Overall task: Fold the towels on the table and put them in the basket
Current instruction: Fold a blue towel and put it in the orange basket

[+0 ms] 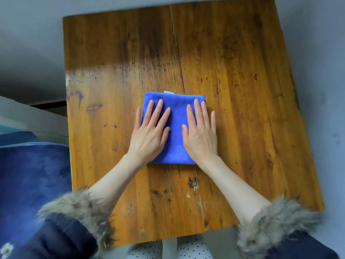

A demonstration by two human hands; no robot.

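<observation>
Towel (pixel 175 128): one, blue, folded, on table (pixel 242 90). Hands: two, left hand (pixel 149 131) and right hand (pixel 200 133) flat, pressing it.

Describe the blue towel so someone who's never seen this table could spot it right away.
Start at the worn wooden table with a crack running down its middle. Near its centre, across that crack, lies a folded blue towel, pressed flat under the left hand and right hand. A small white tag shows at its far edge.

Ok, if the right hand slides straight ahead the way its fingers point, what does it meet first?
The right hand lies flat on the blue towel, fingers pointing to the far side. Ahead comes the towel's far folded edge, then only bare wooden table up to its far edge, as far as this view shows.
</observation>
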